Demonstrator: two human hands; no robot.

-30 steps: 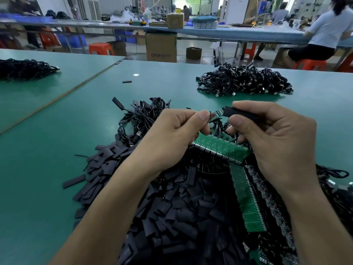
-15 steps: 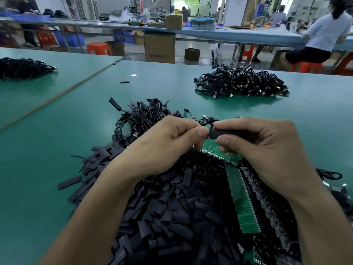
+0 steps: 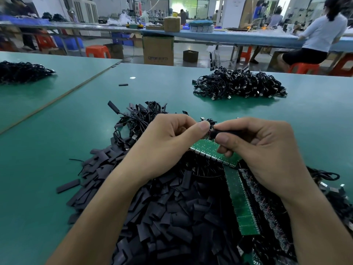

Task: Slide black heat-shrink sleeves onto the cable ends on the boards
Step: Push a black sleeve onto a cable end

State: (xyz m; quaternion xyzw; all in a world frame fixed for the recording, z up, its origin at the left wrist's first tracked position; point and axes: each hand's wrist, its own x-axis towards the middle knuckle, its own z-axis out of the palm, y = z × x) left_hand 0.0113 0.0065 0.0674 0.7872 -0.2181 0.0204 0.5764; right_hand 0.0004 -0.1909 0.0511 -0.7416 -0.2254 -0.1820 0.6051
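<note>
Table edges: the green table ends at its far edge just behind the far cable heap; on the left a diagonal seam divides it from a neighbouring green table that carries another cable heap.
Open room: bare green surface lies left of the sleeve pile, between the hands and the far cable heap, and to the right of the right wrist. One stray sleeve lies alone on that bare stretch.
Crowded ground: under and in front of both forearms the pile of flat black sleeves covers the table, running into a cable tangle at its far-left side.
Boards: a green board strip sits tilted just below the hands; a second green strip runs toward the camera beside it, with dark wired ends along its right edge.
Heat-shrink sleeve: black, matt, tube-shaped, held roughly level above the upper board, its left mouth facing the left hand; most of its length is covered by fingers.
Right hand: thumb and forefinger pinch the sleeve, the other fingers curled beneath.
Left hand: thumb and forefinger pressed together on the cable end at the sleeve's mouth; the end is mostly hidden.
Background: a cardboard box, an orange stool, and a seated person at a long bench.
</note>
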